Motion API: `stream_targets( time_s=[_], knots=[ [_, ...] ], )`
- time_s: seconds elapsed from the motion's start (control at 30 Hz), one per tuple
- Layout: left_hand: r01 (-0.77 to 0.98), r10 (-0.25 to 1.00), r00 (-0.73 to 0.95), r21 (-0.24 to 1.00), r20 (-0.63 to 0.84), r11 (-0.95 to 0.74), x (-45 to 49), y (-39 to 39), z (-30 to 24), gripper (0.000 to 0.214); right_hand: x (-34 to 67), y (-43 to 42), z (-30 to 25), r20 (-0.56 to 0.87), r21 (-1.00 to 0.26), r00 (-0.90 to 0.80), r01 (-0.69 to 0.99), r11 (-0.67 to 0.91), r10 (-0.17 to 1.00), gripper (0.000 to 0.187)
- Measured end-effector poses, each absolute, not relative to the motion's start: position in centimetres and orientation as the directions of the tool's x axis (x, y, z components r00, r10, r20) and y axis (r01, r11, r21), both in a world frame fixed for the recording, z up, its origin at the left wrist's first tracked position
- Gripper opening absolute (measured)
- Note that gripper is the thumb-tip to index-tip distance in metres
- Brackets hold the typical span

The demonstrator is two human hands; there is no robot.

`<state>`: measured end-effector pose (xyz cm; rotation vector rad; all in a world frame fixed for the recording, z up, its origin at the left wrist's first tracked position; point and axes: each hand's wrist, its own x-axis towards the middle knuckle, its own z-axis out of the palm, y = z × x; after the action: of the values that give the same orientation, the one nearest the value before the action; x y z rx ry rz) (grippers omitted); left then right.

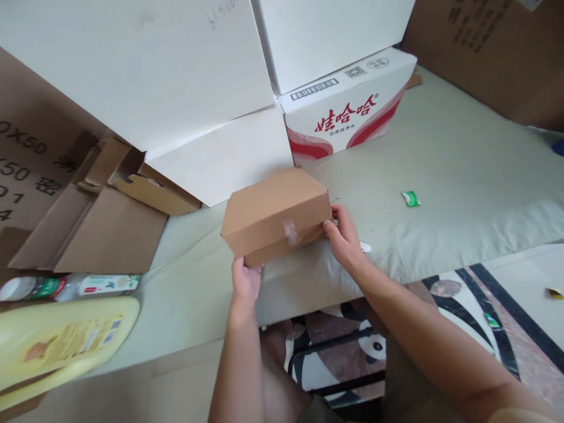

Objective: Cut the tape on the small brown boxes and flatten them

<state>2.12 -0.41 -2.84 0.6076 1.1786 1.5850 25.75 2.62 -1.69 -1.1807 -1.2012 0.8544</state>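
Observation:
A small brown cardboard box [273, 200] is tilted up at the front edge of the cloth-covered surface, its lid closed and a strip of clear tape [290, 231] on the front side. My left hand [246, 279] grips its lower left corner from below, with most of the fingers hidden underneath. At the right end, my right hand [342, 234] holds the box with the thumb in front and the fingers curled behind. Just beside my right wrist lies a small white object [365, 247], partly hidden.
White cartons [215, 155] and a red-and-white water carton [343, 117] stand behind. Opened brown cardboard [110, 229], a clear bottle [48, 288] and a yellow jug [66, 341] are at left. A green packet [411, 198] lies on the pale cloth [458, 158].

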Motion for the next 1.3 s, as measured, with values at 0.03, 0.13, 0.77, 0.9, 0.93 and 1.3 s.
stream_targets(
  time_s=[0.03, 0.13, 0.77, 0.9, 0.93, 1.3],
  knots=[
    [-0.427, 0.918, -0.354, 0.904, -0.18, 0.012, 2.1, -0.4, -2.9, 0.038, 25.8, 2.6, -1.7, 0.238, -0.97, 0.195, 0.094, 0.223, 0.951, 0.031],
    [-0.434, 0.907, -0.364, 0.9, -0.212, 0.036, 2.0, -0.3, -2.8, 0.041, 26.0, 2.6, -1.8, 0.254, -0.966, 0.179, 0.097, 0.24, 0.95, 0.031],
    [-0.366, 0.923, -0.358, 0.931, -0.14, -0.001, 1.8, -0.4, -3.9, 0.059, 26.1, 2.9, -2.4, 0.184, -0.983, 0.136, 0.038, 0.181, 0.973, 0.039],
    [-0.357, 0.903, -0.407, 0.934, -0.133, -0.023, 1.8, -0.6, -3.3, 0.048, 26.0, 2.8, -2.6, 0.134, -0.989, 0.063, -0.052, 0.137, 0.989, 0.05],
    [-0.346, 0.905, -0.403, 0.938, -0.138, -0.011, 1.8, -0.8, -3.2, 0.049, 26.0, 2.8, -2.6, 0.134, -0.988, 0.048, -0.071, 0.137, 0.99, 0.054],
    [-0.359, 0.889, -0.343, 0.917, -0.302, 0.173, 1.3, -1.2, -1.7, 0.064, 26.1, 3.0, -1.6, 0.04, -0.939, -0.027, -0.342, 0.028, 0.999, 0.063]
  ],
)
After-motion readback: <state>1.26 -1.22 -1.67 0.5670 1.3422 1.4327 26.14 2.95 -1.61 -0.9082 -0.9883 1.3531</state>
